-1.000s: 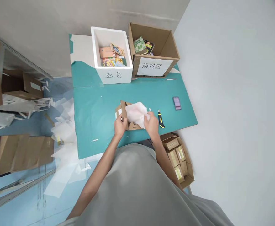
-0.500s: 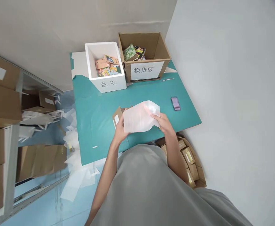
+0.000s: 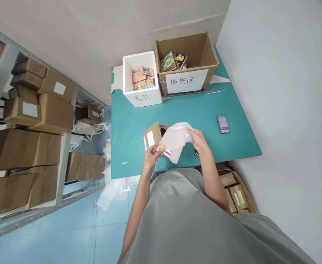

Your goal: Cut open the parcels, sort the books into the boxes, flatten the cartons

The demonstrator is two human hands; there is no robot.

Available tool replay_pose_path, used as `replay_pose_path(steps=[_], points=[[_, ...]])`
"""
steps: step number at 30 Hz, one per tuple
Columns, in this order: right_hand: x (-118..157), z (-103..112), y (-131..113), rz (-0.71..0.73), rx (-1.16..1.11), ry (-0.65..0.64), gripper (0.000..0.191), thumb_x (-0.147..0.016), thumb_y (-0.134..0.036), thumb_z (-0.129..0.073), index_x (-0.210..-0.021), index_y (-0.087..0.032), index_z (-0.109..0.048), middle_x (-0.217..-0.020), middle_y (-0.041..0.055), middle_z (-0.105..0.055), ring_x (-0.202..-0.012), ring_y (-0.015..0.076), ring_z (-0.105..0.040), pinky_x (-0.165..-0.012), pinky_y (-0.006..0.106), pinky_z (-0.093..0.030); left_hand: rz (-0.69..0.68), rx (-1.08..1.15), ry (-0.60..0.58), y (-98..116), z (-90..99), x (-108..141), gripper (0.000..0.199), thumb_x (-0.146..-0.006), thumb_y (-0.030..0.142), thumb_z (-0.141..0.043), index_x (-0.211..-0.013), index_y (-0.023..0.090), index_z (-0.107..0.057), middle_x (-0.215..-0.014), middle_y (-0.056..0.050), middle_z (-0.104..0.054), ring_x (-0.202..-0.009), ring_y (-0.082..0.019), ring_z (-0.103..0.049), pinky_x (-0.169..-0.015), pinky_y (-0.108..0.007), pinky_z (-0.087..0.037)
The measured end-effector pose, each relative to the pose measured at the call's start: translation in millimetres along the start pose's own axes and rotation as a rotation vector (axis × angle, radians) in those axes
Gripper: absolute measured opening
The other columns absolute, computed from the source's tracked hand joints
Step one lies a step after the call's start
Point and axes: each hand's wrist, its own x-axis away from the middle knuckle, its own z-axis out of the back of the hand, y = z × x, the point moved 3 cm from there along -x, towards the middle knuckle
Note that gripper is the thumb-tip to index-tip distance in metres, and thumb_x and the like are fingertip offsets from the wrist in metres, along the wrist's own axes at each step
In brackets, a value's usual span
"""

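Note:
A white translucent wrapping sheet (image 3: 175, 138) is held above the green table (image 3: 127, 128). My right hand (image 3: 199, 141) pinches its upper right part. In my left hand (image 3: 151, 156) is the edge of a small colourful item (image 3: 166, 150), partly covered by the sheet, its thumb on top. An opened small cardboard box (image 3: 151, 135) with a white label lies just behind my left hand. Something small and yellow (image 3: 197, 152) shows beside my right wrist, mostly hidden.
At the table's back stand a white foam box (image 3: 143, 99) and a cardboard box (image 3: 187, 82), both holding booklets. A blurred purple object (image 3: 223, 124) lies right. Shelves with cartons (image 3: 50, 113) stand left; a large carton of parcels (image 3: 236, 196) is below right.
The sheet has been drawn back from the lower left, baring the colourful item in my left hand. The view has turned left, so more of the shelves shows.

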Motion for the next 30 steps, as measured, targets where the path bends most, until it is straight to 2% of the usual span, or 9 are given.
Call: replay_pose_path(steps=[3,9,12,15,19,23,26,28,30], points=[[-10,9,-2,0.099,-0.075,0.044,0.049,-0.070,-0.061,-0.086,-0.090,-0.018,-0.075,-0.080,0.0041,-0.077,-0.070,0.0191,-0.070,-0.063,0.027,-0.054,0.034,0.029,0.062,-1,5.3,8,0.075,-0.055,0.043,-0.105,-0.117,0.014,-0.075,-0.092,-0.006,-0.080,-0.082,-0.017,-0.075,-0.083,-0.032,-0.062],[-27,46,-4,0.292,-0.110,0.314,0.049,-0.078,-0.058,-0.080,-0.104,-0.017,-0.075,-0.105,0.0084,-0.081,-0.094,0.0233,-0.076,-0.083,0.034,-0.062,0.025,0.101,0.208,0,29.6,20,0.063,-0.056,0.037,-0.105,-0.108,0.015,-0.078,-0.097,-0.006,-0.080,-0.072,-0.010,-0.070,-0.069,-0.023,-0.058],[-29,58,-1,0.304,-0.023,0.360,0.054,-0.077,-0.058,-0.079,-0.109,-0.015,-0.076,-0.112,0.0113,-0.081,-0.100,0.0259,-0.076,-0.087,0.037,-0.062,0.016,0.186,0.255,3,32.8,24,0.051,-0.061,0.029,-0.104,-0.104,0.017,-0.079,-0.102,-0.006,-0.081,-0.071,-0.008,-0.070,-0.065,-0.019,-0.057],[-25,57,8,0.243,0.043,0.317,0.054,-0.073,-0.057,-0.082,-0.107,-0.015,-0.077,-0.108,0.0123,-0.082,-0.098,0.0277,-0.076,-0.085,0.039,-0.062,0.010,0.296,0.235,12,25.8,25,0.042,-0.065,0.024,-0.102,-0.100,0.019,-0.080,-0.102,-0.004,-0.082,-0.072,-0.006,-0.071,-0.063,-0.014,-0.057],[-15,36,21,0.202,0.145,0.164,0.054,-0.073,-0.060,-0.082,-0.103,-0.016,-0.079,-0.098,0.0101,-0.083,-0.088,0.0269,-0.077,-0.079,0.039,-0.062,0.014,0.410,0.151,29,12.0,24,0.031,-0.071,0.021,-0.098,-0.097,0.020,-0.081,-0.100,-0.002,-0.081,-0.070,-0.005,-0.070,-0.059,-0.011,-0.057],[0,-8,32,0.291,0.289,-0.059,0.045,-0.077,-0.061,-0.078,-0.094,-0.019,-0.078,-0.097,0.0118,-0.082,-0.094,0.0314,-0.077,-0.086,0.044,-0.062,0.043,0.412,0.041,39,-3.2,25,0.031,-0.073,0.022,-0.097,-0.099,0.020,-0.081,-0.096,-0.001,-0.081,-0.067,-0.004,-0.069,-0.055,-0.008,-0.054],[12,-42,43,0.357,0.289,-0.257,0.049,-0.073,-0.054,-0.084,-0.109,-0.023,-0.077,-0.117,0.0136,-0.081,-0.116,0.0349,-0.074,-0.100,0.050,-0.060,0.083,0.384,-0.015,34,-16.1,27,0.035,-0.070,0.023,-0.099,-0.099,0.019,-0.081,-0.093,-0.002,-0.080,-0.066,-0.005,-0.068,-0.053,-0.009,-0.053],[19,-57,50,0.333,0.319,-0.339,0.051,-0.070,-0.050,-0.087,-0.114,-0.027,-0.076,-0.122,0.0131,-0.080,-0.118,0.0359,-0.073,-0.103,0.053,-0.059,0.108,0.384,-0.014,26,-21.8,28,0.035,-0.069,0.023,-0.099,-0.098,0.018,-0.082,-0.095,-0.003,-0.080,-0.067,-0.007,-0.069,-0.054,-0.012,-0.055],[24,-63,53,0.304,0.362,-0.394,0.045,-0.070,-0.047,-0.088,-0.109,-0.028,-0.077,-0.118,0.0124,-0.081,-0.114,0.0363,-0.073,-0.103,0.055,-0.059,0.099,0.397,0.016,19,-22.3,30,0.033,-0.070,0.023,-0.099,-0.098,0.018,-0.082,-0.099,-0.005,-0.081,-0.069,-0.008,-0.070,-0.057,-0.014,-0.057]])
